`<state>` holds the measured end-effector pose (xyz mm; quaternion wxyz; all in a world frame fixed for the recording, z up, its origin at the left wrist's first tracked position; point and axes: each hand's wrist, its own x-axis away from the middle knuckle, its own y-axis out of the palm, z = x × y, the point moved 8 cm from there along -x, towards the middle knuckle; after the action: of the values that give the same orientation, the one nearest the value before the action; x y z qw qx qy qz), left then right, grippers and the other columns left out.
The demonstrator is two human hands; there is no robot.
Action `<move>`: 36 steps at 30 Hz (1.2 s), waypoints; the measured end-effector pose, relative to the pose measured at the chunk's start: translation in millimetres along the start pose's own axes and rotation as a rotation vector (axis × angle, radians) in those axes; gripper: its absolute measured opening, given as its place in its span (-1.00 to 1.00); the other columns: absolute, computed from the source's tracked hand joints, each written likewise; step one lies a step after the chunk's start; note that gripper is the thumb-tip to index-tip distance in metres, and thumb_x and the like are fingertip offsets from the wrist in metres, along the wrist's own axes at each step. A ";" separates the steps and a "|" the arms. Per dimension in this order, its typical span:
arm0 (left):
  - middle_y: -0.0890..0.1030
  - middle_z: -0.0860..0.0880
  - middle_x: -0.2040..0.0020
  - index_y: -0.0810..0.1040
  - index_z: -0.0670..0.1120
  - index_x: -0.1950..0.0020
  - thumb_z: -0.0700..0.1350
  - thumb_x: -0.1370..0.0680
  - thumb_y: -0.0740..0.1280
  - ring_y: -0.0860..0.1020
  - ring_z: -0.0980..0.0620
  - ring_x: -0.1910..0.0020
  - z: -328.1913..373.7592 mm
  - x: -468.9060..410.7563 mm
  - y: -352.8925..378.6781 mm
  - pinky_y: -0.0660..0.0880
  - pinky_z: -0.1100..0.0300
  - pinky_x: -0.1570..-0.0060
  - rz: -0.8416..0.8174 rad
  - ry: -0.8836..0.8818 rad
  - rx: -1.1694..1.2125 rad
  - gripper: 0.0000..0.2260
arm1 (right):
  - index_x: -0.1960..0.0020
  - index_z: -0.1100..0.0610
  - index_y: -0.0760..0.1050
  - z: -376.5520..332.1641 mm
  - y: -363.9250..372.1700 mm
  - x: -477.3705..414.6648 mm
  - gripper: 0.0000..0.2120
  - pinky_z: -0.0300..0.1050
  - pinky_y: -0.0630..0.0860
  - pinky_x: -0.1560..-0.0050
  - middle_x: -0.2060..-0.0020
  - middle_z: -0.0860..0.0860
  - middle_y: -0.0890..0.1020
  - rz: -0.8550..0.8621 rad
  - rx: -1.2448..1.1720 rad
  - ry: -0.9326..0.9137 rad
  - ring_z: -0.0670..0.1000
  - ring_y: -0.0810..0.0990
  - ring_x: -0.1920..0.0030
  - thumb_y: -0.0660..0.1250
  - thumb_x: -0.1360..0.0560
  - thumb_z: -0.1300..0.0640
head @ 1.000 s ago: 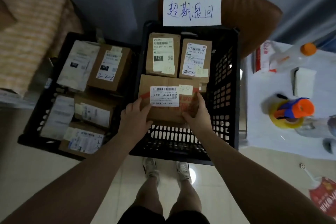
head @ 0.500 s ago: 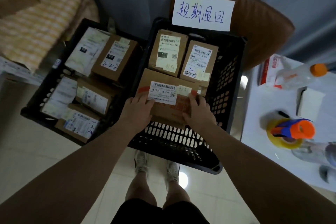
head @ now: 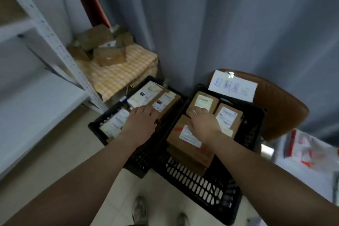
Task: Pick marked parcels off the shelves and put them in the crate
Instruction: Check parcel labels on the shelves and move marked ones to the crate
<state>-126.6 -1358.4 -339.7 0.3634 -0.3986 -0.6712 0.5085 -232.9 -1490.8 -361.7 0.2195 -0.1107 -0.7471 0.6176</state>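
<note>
- Brown cardboard parcel with white label and red tape (head: pixel 183 145): lies inside the black perforated plastic crate (head: pixel 201 185), by its front wall.
- Right hand (head: pixel 203 124): over that parcel, fingers straight, gripping nothing.
- Left hand (head: pixel 142 122): left of the crate, fingers extended, holding nothing.

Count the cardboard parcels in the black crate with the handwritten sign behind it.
3. A back-left parcel, a back-right parcel, and a larger front parcel partly under the right hand. Others may lie hidden beneath them.
</note>
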 end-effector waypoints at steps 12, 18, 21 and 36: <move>0.63 -0.19 -0.05 0.61 -0.15 -0.09 -0.10 -0.28 0.56 0.60 -0.22 -0.02 -201.2 117.9 -93.4 0.54 -0.07 0.03 0.351 -0.360 0.027 -0.59 | -0.30 0.14 0.45 -245.4 -124.0 -58.2 -0.68 -0.01 0.49 -0.11 -0.24 0.06 0.50 0.374 -0.186 -0.500 0.07 0.46 -0.19 0.19 -0.58 0.10; 0.59 -0.16 -0.16 0.56 -0.13 -0.19 -0.09 -0.40 0.47 0.54 -0.21 -0.14 -325.7 172.0 -111.1 0.49 -0.04 -0.05 0.435 -0.519 0.019 -0.62 | -0.28 0.12 0.48 -369.5 -177.6 -91.8 -0.69 -0.08 0.44 -0.16 -0.22 0.03 0.52 0.510 -0.273 -0.596 0.05 0.47 -0.20 0.23 -0.56 0.11; 0.52 -0.17 -0.26 0.50 -0.13 -0.29 -0.08 -0.50 0.37 0.46 -0.22 -0.25 -380.1 189.7 -122.4 0.40 -0.06 -0.19 0.492 -0.549 0.001 -0.63 | -0.27 0.11 0.50 -422.4 -199.2 -107.3 -0.69 -0.10 0.43 -0.14 -0.21 0.01 0.53 0.592 -0.319 -0.629 0.04 0.48 -0.20 0.24 -0.55 0.12; 0.35 -0.13 -0.40 0.28 -0.07 -0.46 -0.04 -0.57 0.26 0.38 -0.16 -0.31 -572.5 154.1 -237.8 0.35 -0.01 -0.22 0.739 -0.536 0.014 -0.53 | -0.49 0.01 0.17 -539.1 -351.5 -218.2 -0.42 -0.04 0.31 -0.31 -0.49 0.02 0.14 0.824 -0.451 -0.609 0.05 0.13 -0.46 0.29 -0.53 0.06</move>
<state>281.0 -1033.4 29.4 -0.0263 -0.4633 -0.5507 0.6939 246.5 -1189.6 14.0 -0.2949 -0.2543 -0.7852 0.4814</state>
